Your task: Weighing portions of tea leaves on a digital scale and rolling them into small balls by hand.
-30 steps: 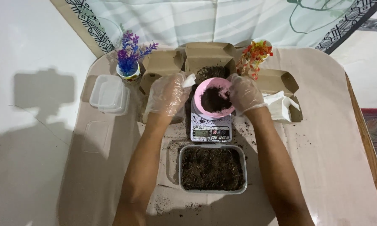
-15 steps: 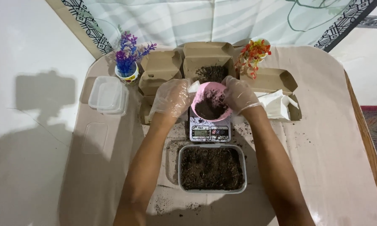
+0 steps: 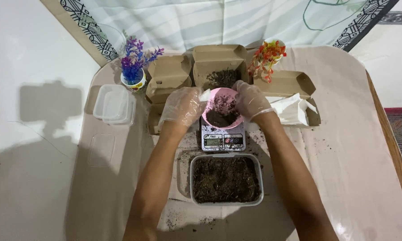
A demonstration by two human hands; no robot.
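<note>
while tilted over the scale (image 3: 223, 139), round pink bowl (image 3: 222, 112) of crumbly soil, each glossy-gloved grip, left hand (image 3: 181, 107) and right hand (image 3: 251, 101), clasping its rim

Pink bowl (image 3: 222, 112) between my two gloved palms, tilted, half full of dark soil, sitting just above the scale (image 3: 223, 138).

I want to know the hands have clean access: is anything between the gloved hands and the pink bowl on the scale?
Nothing visible: the left hand and right hand already flank the pink bowl at its rim, above the scale.
</note>
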